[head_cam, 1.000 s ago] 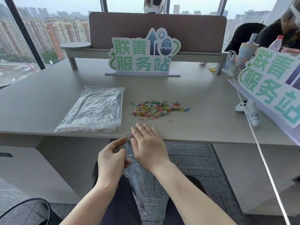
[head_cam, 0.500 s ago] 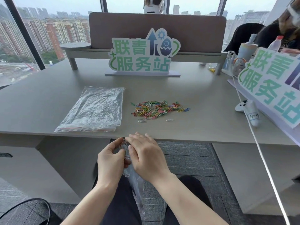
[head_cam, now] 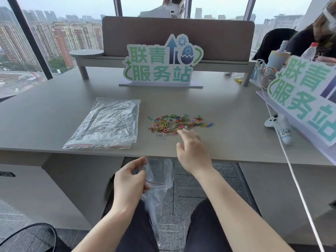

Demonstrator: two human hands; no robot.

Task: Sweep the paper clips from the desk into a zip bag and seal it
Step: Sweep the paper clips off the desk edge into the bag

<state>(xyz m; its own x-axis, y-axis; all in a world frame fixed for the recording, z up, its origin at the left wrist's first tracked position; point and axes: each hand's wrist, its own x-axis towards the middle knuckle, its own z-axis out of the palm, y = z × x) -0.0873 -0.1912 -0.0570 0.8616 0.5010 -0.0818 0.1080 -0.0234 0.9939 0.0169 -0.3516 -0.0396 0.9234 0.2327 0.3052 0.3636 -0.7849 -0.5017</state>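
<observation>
**Listener:** While I can't see any of this, tell me where the hands are.

**Operator:** From my remote feed, the left hand [head_cam: 130,180] sits at six o'clock, below the desk [head_cam: 227,110] edge, fingers and thumb pinching the mouth of a clear zip bag [head_cam: 156,180] that hangs down between the knees. I see the right hand [head_cam: 192,151] at about five o'clock on the desk, fingers extended and loose, grasping nothing, its fingertips just touching the near edge of the paper clips [head_cam: 179,122].

**Listener:** And the clips?

**Operator:** A colourful heap lies at the centre of the view, with two stray silver clips [head_cam: 160,136] just beside it towards seven o'clock. A stack of spare bags [head_cam: 107,124] lies at nine o'clock, apart from the heap.

**Listener:** What might go wrong?

**Operator:** I judge that the bag mouth looks narrow and limp, held on one side only. If the clips are dragged over the edge faster than the mouth can catch them, some would fall to the floor. A wide sweep might also scatter clips sideways, or push some towards the white cable [head_cam: 283,148] at three o'clock.
</observation>
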